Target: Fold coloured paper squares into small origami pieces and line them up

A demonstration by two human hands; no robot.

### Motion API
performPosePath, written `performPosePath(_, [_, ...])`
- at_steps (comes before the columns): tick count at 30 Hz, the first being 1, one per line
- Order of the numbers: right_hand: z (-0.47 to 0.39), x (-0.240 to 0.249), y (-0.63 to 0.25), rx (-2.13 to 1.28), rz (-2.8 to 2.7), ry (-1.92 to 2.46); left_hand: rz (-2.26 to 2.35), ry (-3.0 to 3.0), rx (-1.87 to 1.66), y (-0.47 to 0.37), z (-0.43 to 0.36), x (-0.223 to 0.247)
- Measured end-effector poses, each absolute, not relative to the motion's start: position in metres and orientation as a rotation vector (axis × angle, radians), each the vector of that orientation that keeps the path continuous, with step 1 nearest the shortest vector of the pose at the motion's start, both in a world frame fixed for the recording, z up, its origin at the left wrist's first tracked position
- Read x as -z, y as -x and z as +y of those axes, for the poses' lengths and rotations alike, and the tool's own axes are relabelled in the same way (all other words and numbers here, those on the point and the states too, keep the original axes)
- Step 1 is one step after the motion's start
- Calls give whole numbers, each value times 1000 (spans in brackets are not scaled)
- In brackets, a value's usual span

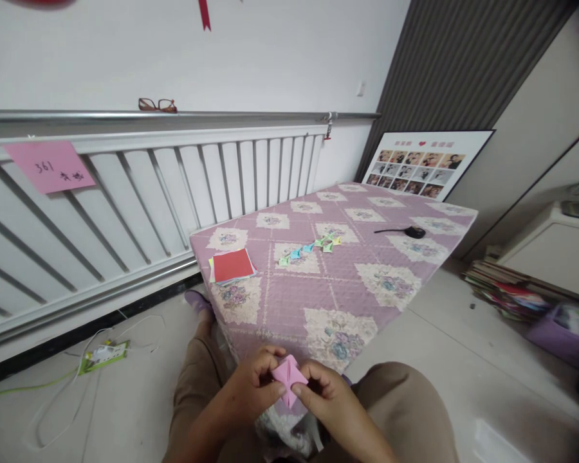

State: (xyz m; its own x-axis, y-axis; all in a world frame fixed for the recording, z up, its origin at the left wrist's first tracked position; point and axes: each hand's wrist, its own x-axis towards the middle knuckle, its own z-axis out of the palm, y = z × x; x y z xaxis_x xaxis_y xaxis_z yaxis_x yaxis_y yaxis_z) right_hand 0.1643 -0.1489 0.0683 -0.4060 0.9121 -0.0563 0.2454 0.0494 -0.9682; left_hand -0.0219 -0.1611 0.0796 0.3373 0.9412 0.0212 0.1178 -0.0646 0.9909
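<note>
A small pink folded paper (290, 381) with pointed corners and a centre crease is held over my lap at the near end of the table. My left hand (257, 384) pinches its left side, thumb in front and fingers behind. On its right side my right hand (329, 393) grips it the same way, the thumb on the lower middle. Farther up the cloth lies a row of small folded papers (295, 254) in green, blue and yellow. A stack of square sheets with a red one on top (233, 265) rests near the table's left edge.
The table (284, 308) has a purple floral cloth. A black corded object (415, 232) lies at its right. Behind are a white radiator (231, 177), glasses (157, 105) and a photo board (427, 164). A power strip (103, 355) sits on the floor at left.
</note>
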Motion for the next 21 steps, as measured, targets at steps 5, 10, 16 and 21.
performPosePath(5, [-149, -72, -158, -1140, -1795, 1234, 1162, -1344, -980, 12, -162, -64])
performPosePath(10, [-152, -70, -154, -1167, -1725, 1261, 1162, -1205, -1149, 3, -163, -57])
performPosePath(16, [-154, -73, -154, -1249, -1686, 1204, 1119, -1203, -1033, 6, -163, -60])
performPosePath(21, [-154, -72, -154, -1188, -1649, 1205, 1207, -1266, -1000, 7, -165, -63])
